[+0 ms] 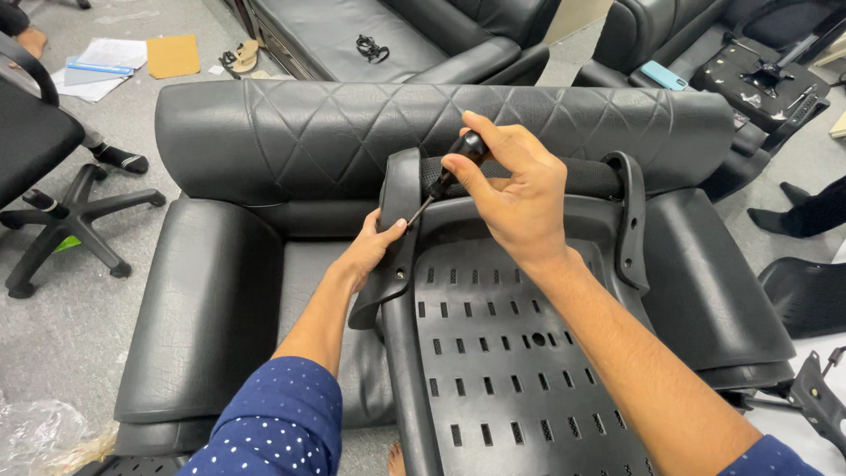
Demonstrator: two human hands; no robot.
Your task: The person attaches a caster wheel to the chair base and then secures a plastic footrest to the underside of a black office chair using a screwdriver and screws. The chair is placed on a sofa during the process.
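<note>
A black plastic chair back (520,353) with rows of slots lies propped against a black leather sofa (291,141). My left hand (374,247) grips a black armrest bracket (401,189) at the chair back's left edge. My right hand (515,189) holds a black-handled screwdriver (449,172), its thin shaft angled down-left toward the bracket near my left thumb. A matching bracket (633,220) stands on the right edge. Both my sleeves are blue with white dots.
An office chair with a star base (62,220) stands at left. Papers and a brown envelope (172,55) lie on the floor behind. A second sofa (388,35) and chair parts (767,75) are at the back; another person's feet (797,211) show at right.
</note>
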